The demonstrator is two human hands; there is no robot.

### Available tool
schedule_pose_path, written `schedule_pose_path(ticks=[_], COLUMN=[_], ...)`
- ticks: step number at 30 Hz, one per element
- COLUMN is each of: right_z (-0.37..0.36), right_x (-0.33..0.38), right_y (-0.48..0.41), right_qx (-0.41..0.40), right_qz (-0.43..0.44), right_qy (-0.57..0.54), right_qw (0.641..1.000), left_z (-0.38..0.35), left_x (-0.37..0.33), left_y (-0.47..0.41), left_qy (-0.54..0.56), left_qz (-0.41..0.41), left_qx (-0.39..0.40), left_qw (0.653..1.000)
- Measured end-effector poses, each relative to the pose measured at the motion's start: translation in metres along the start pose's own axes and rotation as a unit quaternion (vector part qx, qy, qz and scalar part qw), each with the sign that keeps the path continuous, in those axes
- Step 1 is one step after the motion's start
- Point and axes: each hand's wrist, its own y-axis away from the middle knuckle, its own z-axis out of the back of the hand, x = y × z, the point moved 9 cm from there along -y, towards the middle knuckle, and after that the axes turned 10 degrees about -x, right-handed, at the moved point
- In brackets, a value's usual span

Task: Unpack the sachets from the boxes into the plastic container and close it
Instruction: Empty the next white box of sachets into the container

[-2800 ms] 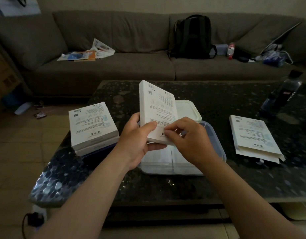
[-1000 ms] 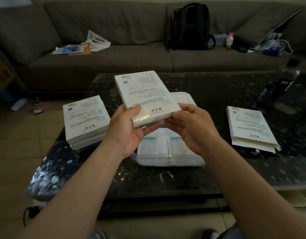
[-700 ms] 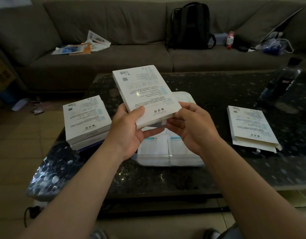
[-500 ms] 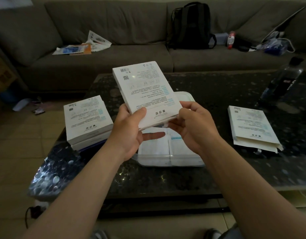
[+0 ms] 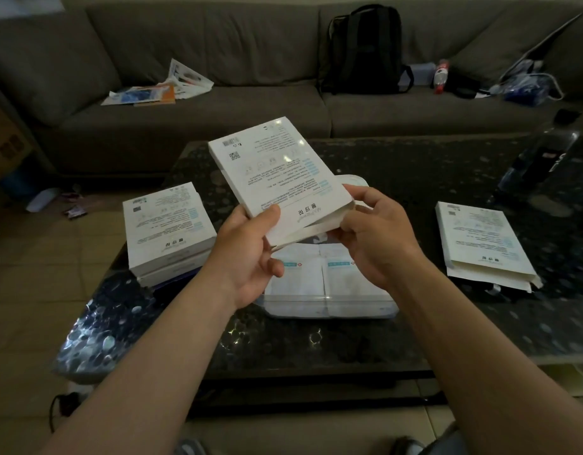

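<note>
I hold a white printed box (image 5: pixel 277 172) tilted above the clear plastic container (image 5: pixel 329 310). My left hand (image 5: pixel 247 254) grips its near left corner, thumb on top. At the box's near right end my right hand (image 5: pixel 375 238) pinches the flap, and that end gapes open. White sachets (image 5: pixel 303 277) lie side by side inside the container. The container's white lid (image 5: pixel 357 182) shows just behind the held box. Two more white boxes (image 5: pixel 167 224) are stacked at the table's left. An opened, flattened box (image 5: pixel 480 241) lies on the right.
The dark speckled table (image 5: pixel 316 343) carries a dark bottle (image 5: pixel 539 162) at the far right. Behind it, a grey sofa (image 5: pixel 218 106) holds papers (image 5: pixel 159 90), a black backpack (image 5: pixel 365 50) and loose items. Tiled floor lies to the left.
The box went from upright to lying tilted, far end raised, over the container. My right hand has pulled its near end flap open.
</note>
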Motion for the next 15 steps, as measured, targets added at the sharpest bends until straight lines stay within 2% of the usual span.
schedule_pose_path(ticks=[6, 12, 15], right_z=[-0.005, -0.002, 0.001], right_x=[0.005, 0.023, 0.019], right_y=[0.000, 0.001, -0.004], right_qx=[0.051, 0.033, 0.030], right_qz=[0.037, 0.165, 0.129], right_qy=[0.039, 0.167, 0.164], right_qw=[0.997, 0.972, 0.977], left_z=[0.004, 0.001, 0.001], left_x=[0.006, 0.013, 0.015], left_y=[-0.002, 0.002, 0.001], left_qy=[0.103, 0.154, 0.146], left_qz=[0.082, 0.148, 0.152], left_qx=[0.006, 0.051, 0.044], left_qw=[0.991, 0.976, 0.977])
